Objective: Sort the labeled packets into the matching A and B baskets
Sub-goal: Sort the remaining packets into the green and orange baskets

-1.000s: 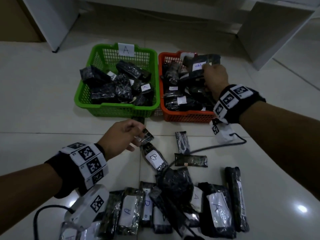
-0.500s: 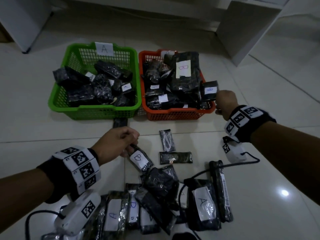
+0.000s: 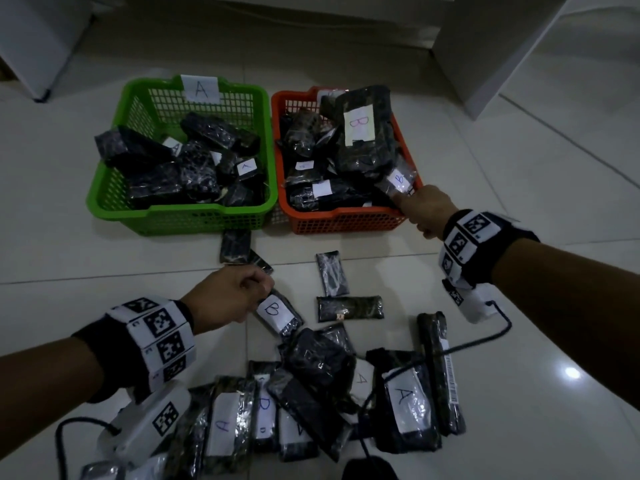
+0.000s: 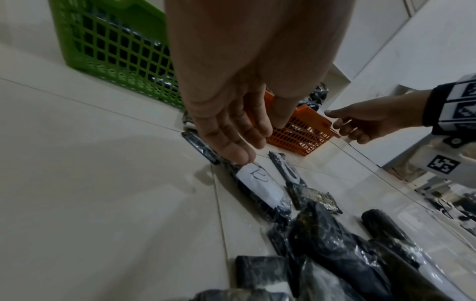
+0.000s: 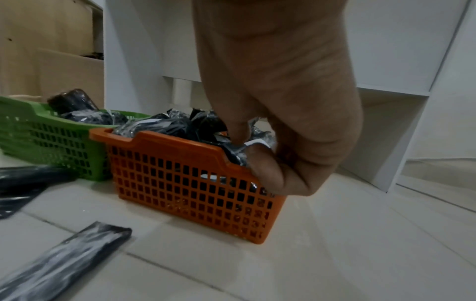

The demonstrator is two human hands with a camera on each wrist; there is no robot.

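Note:
The green basket [image 3: 180, 216] marked A and the orange basket [image 3: 346, 220] marked B stand side by side on the floor, both holding dark packets. My right hand [image 3: 401, 199] is at the orange basket's [image 5: 185, 179] near right corner. Thumb and forefinger [image 5: 239, 130] pinch a small packet labeled B [image 3: 398, 178] over the rim. My left hand [image 3: 265, 289] reaches down to a floor packet labeled B [image 3: 278, 311]. Its fingertips [image 4: 239, 158] touch the far end of that packet [image 4: 260, 185], and the thumb stays clear.
A heap of labeled packets [image 3: 405, 403] lies near me, crossed by a black cable [image 3: 498, 336]. Three loose packets [image 3: 332, 271] lie between the heap and the baskets. White furniture legs [image 3: 485, 64] stand behind the baskets. Bare tile lies to the far left and right.
My right hand let a large B packet drop into the orange basket and came back to its near right corner with a small B packet. My left hand shifted onto the floor B packet.

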